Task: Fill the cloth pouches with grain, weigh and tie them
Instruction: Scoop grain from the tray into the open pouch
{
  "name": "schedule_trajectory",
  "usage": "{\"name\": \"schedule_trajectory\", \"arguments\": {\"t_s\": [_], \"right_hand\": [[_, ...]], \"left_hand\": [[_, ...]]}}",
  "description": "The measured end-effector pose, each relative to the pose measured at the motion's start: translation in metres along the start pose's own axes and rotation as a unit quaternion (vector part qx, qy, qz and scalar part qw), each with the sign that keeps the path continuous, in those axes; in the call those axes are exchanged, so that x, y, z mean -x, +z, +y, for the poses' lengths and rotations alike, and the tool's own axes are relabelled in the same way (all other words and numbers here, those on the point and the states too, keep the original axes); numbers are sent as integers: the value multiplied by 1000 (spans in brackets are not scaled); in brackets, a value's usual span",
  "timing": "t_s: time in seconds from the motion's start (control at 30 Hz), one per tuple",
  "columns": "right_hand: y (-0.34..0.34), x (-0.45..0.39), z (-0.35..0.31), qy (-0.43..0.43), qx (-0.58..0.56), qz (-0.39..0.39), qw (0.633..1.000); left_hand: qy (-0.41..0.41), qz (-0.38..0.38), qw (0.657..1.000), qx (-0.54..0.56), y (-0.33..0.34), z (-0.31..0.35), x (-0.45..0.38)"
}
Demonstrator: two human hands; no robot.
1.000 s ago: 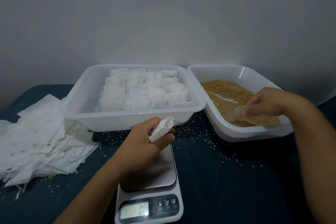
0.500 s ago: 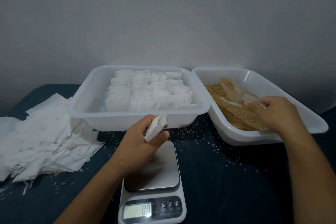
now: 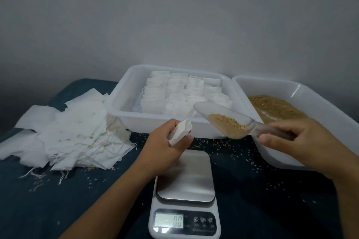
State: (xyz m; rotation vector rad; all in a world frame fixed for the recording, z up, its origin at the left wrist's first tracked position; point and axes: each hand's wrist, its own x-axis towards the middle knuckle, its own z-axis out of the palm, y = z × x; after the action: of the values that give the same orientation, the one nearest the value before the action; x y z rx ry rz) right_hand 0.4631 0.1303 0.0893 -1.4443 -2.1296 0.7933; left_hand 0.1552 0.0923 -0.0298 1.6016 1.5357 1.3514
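The left hand (image 3: 167, 141) holds one empty cloth pouch (image 3: 179, 134) above the far edge of the scale (image 3: 185, 196), fingers and thumb curled round it so that its mouth gapes upward. The right hand (image 3: 295, 137) pinches the handle of a clear scoop (image 3: 223, 120) between thumb and fingers. The scoop carries a small heap of grain (image 3: 227, 122) and hangs just beside the pouch mouth, apart from it, its tip over the near rim of the middle tub (image 3: 124, 106).

That tub, at the back of the table (image 3: 58, 200), already holds several rows of filled pouches (image 3: 180, 93), so a good share of the work looks done. A loose pile of flat empty pouches (image 3: 64, 132) lies at the table's left edge, so plenty seem to remain. The right tub (image 3: 314, 91) at the back right has grain (image 3: 275, 106) left in it. The scale pan is bare and its display (image 3: 169, 220) appears to read zero. This pouch is not yet filled, weighed or tied. Stray grains dot the dark cloth round the scale.
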Motion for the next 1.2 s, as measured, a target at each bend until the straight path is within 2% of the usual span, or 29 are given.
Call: {"name": "schedule_trajectory", "arguments": {"t_s": [0.1,0.43,0.6,0.77,1.2], "right_hand": [[-2,1,-5,-10,37,-37,999],[-17,0,-28,-11,87,-80,993],[-22,-4,-45,-14,140,-97,985],[-26,-10,-62,-19,160,-125,979],[-36,-25,-103,-32,259,-171,950]], "left_hand": [[-4,3,1000,-9,-2,-1,-2],[7,-4,999,-35,-6,2,0],[44,-22,992,-113,-7,1,1],[52,-47,988,-135,-7,2,2],[35,-102,992,-67,-5,10,5]]}}
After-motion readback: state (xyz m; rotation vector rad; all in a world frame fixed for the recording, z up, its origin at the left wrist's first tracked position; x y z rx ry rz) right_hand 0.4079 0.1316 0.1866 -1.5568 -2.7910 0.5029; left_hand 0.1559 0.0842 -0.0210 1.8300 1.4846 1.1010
